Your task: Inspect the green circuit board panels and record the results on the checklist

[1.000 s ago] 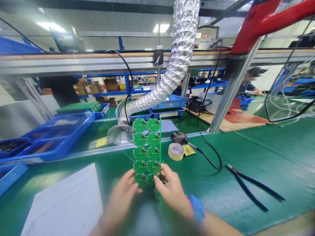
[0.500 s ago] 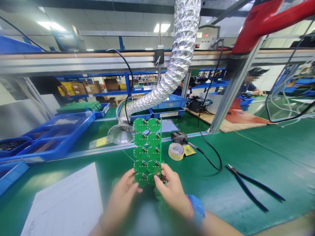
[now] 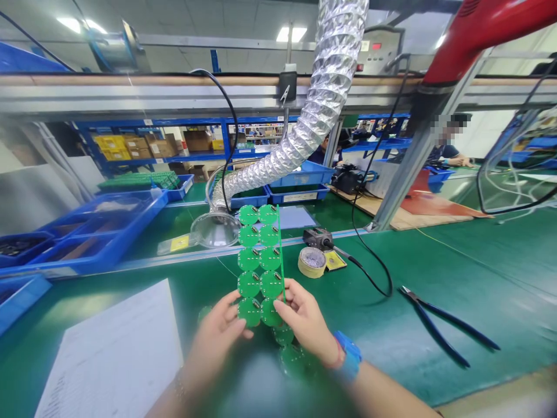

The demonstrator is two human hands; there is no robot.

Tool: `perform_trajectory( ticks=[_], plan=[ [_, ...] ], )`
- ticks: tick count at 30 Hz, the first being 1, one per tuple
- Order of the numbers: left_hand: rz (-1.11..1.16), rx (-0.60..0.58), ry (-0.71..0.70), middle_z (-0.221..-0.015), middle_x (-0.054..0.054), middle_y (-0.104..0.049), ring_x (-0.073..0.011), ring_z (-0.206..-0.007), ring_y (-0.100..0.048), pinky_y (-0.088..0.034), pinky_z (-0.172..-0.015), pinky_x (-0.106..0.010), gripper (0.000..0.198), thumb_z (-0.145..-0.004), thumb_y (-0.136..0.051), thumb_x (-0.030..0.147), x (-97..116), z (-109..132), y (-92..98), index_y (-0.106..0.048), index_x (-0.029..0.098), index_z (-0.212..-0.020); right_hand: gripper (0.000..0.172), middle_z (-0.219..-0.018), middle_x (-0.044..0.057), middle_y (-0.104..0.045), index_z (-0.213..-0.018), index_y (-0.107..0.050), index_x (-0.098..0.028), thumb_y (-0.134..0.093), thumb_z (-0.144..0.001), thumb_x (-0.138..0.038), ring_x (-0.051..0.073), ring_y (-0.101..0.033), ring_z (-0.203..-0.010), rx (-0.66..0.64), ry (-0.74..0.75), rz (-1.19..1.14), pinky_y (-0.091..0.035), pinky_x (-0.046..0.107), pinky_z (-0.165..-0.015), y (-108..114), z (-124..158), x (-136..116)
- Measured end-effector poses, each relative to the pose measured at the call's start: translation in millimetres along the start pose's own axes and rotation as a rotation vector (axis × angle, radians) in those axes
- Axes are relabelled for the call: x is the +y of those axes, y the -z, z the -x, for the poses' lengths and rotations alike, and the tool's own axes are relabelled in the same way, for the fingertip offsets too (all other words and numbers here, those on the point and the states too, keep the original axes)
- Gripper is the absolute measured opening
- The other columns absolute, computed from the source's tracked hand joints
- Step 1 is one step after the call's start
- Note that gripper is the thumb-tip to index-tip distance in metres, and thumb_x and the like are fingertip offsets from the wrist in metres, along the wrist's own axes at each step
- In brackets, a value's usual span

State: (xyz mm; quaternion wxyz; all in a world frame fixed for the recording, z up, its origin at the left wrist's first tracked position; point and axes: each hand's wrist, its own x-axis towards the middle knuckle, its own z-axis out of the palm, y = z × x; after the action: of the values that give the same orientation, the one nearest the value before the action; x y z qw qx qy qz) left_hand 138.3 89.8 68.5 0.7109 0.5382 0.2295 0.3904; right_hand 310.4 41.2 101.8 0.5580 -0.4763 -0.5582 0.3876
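Observation:
A green panel of round circuit boards, two columns wide with a thin rail on its right side, stands upright over the green bench mat. My left hand pinches its bottom left disc. My right hand, with a blue band at the wrist, grips the bottom right disc and the rail. Loose round green boards lie on the mat under my right hand.
A white paper sheet lies at the front left. Black-handled cutters lie to the right. A tape roll, a small black device with a cable and a foil duct with a clear hood stand behind. Blue bins line the left. A person sits at the far right.
Both hands have kept hold of the panel. It has lifted slightly, and its top now leans a little to the left. The view has tilted down a bit.

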Motion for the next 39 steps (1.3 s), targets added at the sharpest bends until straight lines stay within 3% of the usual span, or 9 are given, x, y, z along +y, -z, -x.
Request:
perform_trajectory(
  ticks=[5, 19, 27, 34, 37, 39],
  plan=[
    [0.02, 0.025, -0.006, -0.114, -0.011, -0.058, -0.0213, -0.093, -0.058, -0.049, -0.067, -0.029, 0.047, -0.08, -0.053, 0.022, 1, 0, 0.0, -0.037, 0.019, -0.124, 0.027, -0.068, 0.0, -0.051, -0.098, -0.052, -0.017, -0.039, -0.088, -0.038, 0.011, -0.05, -0.054, -0.018, -0.065, -0.169, -0.044, 0.024, -0.047, 2, -3, 1],
    [0.026, 0.071, -0.013, -0.115, -0.011, -0.057, -0.022, -0.091, -0.059, -0.049, -0.067, -0.03, 0.048, -0.077, -0.056, 0.024, 0, -2, 0.2, -0.041, 0.021, -0.123, 0.036, -0.069, 0.002, -0.057, -0.101, -0.056, -0.017, -0.036, -0.087, -0.043, 0.011, -0.052, -0.053, -0.018, -0.094, -0.183, -0.044, 0.024, -0.048, 0, -4, 1],
    [-0.003, 0.002, -0.018, -0.115, -0.01, -0.058, -0.0196, -0.087, -0.059, -0.05, -0.07, -0.031, 0.047, -0.078, -0.053, 0.024, 1, 0, -1.0, -0.042, 0.021, -0.124, 0.031, -0.071, -0.001, -0.057, -0.108, -0.054, -0.02, -0.052, -0.081, -0.037, 0.008, -0.049, -0.053, 0.164, -0.025, -0.15, -0.04, 0.02, -0.043, 19, -17, 5],
    [-0.018, -0.084, -0.003, -0.113, -0.01, -0.058, -0.0182, -0.082, -0.061, -0.051, -0.069, -0.031, 0.051, -0.075, -0.057, 0.026, 0, 3, -4.8, -0.042, 0.019, -0.124, 0.024, -0.07, -0.003, -0.054, -0.096, -0.056, -0.018, -0.056, -0.077, -0.034, 0.005, -0.042, -0.046, 0.255, 0.014, -0.01, -0.034, 0.018, -0.038, 22, -18, -6],
    [-0.094, -0.07, 0.023, -0.109, -0.01, -0.061, -0.0185, -0.08, -0.062, -0.052, -0.068, -0.032, 0.049, -0.073, -0.06, 0.029, 5, 2, -0.5, -0.047, 0.02, -0.12, 0.026, -0.069, -0.002, -0.053, -0.094, -0.057, -0.017, -0.057, -0.075, -0.035, 0.006, -0.042, -0.048, 0.282, 0.004, 0.009, -0.033, 0.018, -0.038, 27, -13, -15],
    [-0.167, 0.026, -0.017, -0.097, -0.009, -0.066, -0.0193, -0.079, -0.063, -0.051, -0.068, -0.032, 0.037, -0.073, -0.058, 0.034, 9, -2, 7.0, -0.057, 0.017, -0.106, 0.026, -0.068, -0.002, -0.053, -0.093, -0.057, -0.018, -0.058, -0.073, -0.035, 0.006, -0.04, -0.049, 0.321, -0.045, 0.017, -0.03, 0.018, -0.038, 37, -8, -20]
  ],
)
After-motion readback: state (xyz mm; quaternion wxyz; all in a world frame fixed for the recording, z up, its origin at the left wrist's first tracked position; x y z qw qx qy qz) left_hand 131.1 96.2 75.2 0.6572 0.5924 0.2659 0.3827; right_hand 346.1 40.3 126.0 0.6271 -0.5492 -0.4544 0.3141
